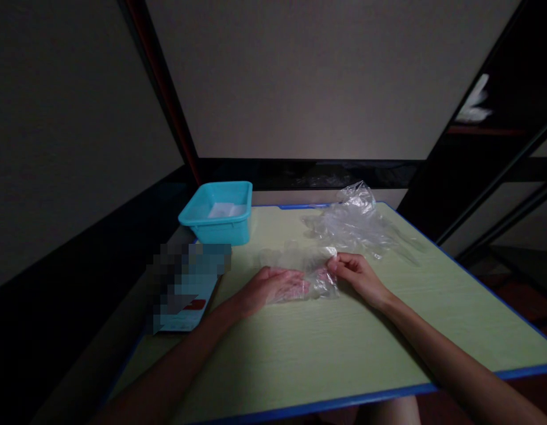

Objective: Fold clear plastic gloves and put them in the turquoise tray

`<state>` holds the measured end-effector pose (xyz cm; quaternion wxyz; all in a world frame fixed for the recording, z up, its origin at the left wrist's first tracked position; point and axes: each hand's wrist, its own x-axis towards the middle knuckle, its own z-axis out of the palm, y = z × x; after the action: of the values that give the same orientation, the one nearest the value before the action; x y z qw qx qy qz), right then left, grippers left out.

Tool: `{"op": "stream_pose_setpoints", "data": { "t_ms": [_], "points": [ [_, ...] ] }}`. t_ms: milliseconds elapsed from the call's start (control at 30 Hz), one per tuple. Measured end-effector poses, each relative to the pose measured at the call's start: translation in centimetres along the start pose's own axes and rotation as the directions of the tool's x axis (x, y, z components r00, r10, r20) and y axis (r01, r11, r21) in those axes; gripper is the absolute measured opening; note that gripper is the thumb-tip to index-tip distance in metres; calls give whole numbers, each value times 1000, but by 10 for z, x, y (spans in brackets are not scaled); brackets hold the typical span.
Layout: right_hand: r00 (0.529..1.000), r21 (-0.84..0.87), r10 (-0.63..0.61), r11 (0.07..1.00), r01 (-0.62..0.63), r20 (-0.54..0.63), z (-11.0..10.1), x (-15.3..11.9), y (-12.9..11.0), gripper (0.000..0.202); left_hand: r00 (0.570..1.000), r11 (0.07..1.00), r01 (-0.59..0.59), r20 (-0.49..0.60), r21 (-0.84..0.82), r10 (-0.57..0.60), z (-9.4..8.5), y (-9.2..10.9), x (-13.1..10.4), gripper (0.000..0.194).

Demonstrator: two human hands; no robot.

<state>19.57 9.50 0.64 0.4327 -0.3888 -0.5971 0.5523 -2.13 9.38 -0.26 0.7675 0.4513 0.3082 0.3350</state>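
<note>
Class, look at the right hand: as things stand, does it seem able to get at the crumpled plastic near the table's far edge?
Probably yes: the right hand is close to the crumpled plastic, and no object blocks the way. It may first need to release the clear bag.

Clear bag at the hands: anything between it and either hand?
Nothing visible. The right hand pinches the right end of the clear bag directly. The left hand is at it too, fingers showing through the film; can't tell whether inside or beneath. The crumpled plastic lies beyond, not between.
</note>
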Motion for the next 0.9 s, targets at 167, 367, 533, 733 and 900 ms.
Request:
{"op": "stream_pose_setpoints", "data": {
  "t_ms": [167, 367, 533, 733, 900],
  "points": [
    [994, -93, -26, 995, 36, 104, -4, -8, -7, 19, 1000, 1000, 18, -12, -22, -19, 1, 4, -1, 34],
    [980, -202, -34, 976, 75, 198, -2, -12, -4, 22, 998, 995, 60, 5, -74, -59, -3, 6, -2, 31],
    [983, -289, -74, 950, 121, 168, 0, -7, 0, 28, 992, 983, 124, -7, -137, -127, -5, 9, -1, 31],
    [985, -268, -58, 958, 101, 165, 2, -5, -1, 29, 983, 958, 166, -34, -234, -179, 1, 17, -6, 30],
    [986, -179, 39, 984, -9, 164, 3, -4, -1, 31, 979, 946, 176, -55, -273, -198, 5, 20, -10, 28]
  ]
}}
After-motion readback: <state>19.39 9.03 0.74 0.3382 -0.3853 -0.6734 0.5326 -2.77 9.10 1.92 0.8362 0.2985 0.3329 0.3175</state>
